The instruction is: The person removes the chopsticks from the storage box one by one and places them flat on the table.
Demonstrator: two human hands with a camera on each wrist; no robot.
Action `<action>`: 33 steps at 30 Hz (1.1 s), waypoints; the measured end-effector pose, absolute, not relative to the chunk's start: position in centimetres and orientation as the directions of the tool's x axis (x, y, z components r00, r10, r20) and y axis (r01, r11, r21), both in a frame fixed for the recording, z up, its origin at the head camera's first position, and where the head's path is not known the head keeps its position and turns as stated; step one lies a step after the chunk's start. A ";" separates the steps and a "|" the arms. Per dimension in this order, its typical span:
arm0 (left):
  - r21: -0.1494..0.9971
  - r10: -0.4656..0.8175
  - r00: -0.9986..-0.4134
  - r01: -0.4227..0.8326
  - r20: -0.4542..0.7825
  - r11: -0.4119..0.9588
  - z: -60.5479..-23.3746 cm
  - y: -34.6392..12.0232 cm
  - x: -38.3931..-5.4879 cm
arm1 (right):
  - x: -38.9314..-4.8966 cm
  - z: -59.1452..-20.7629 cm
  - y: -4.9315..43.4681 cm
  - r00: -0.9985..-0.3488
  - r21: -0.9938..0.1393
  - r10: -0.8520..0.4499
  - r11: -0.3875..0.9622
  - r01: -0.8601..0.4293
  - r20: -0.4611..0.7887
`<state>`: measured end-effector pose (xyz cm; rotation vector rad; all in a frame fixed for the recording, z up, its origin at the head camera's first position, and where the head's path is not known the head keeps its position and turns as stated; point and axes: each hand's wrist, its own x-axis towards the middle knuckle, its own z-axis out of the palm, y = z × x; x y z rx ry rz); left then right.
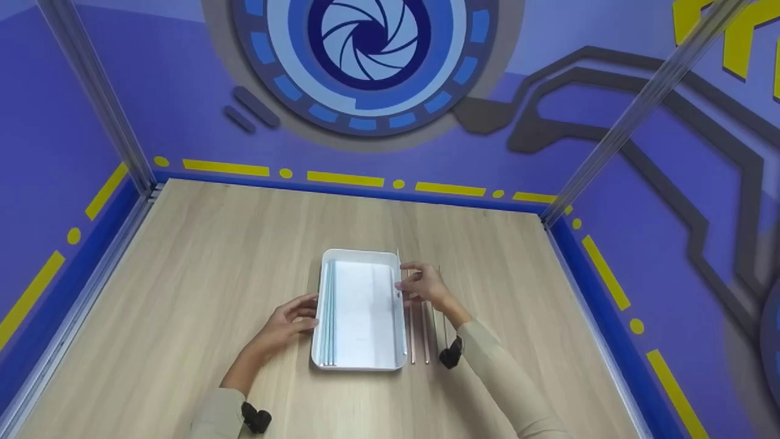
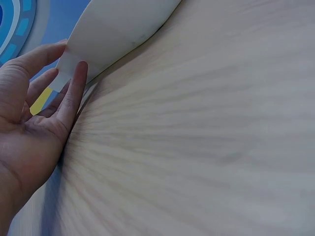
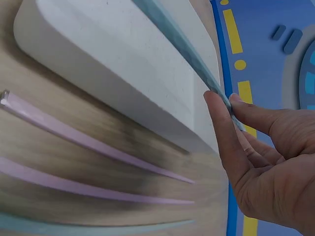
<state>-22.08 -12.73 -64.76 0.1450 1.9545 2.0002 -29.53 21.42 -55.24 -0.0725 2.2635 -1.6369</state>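
Note:
A white rectangular tray [image 1: 365,323] lies on the table, with several light blue chopsticks [image 1: 329,317] lined up along its left inner side. My left hand [image 1: 294,320] touches the tray's left wall with its fingers fairly straight. In the right wrist view, my right hand [image 3: 268,147] pinches one light blue chopstick [image 3: 187,49] near one end, between thumb and fingers. That chopstick slants over the tray's right rim. Two pink chopsticks [image 3: 93,140] lie on the table just right of the tray, and another light blue chopstick [image 3: 98,229] rests beyond them.
Light wood-grain tabletop [image 1: 244,244] surrounds the tray. Purple-blue printed panels [image 1: 170,97] enclose the back and sides, with metal posts [image 1: 100,91] at the corners. A small black device [image 1: 451,353] sits at the right wrist.

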 end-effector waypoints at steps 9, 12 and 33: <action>0.986 0.311 -0.937 -0.166 -0.160 0.006 -64.7 -12.7 -22.3 | -29.2 -55.7 23.9 -0.943 -0.917 -0.197 0.352 0.187 -0.268; 0.987 0.316 -0.936 -0.161 -0.155 0.009 -64.7 -12.8 -22.4 | -29.1 -55.9 24.7 -0.943 -0.909 -0.176 0.364 0.203 -0.281; 0.985 0.326 -0.932 -0.170 -0.157 -0.010 -65.1 -12.8 -22.2 | -28.6 -58.3 32.4 -0.947 -0.867 -0.110 0.445 0.225 -0.302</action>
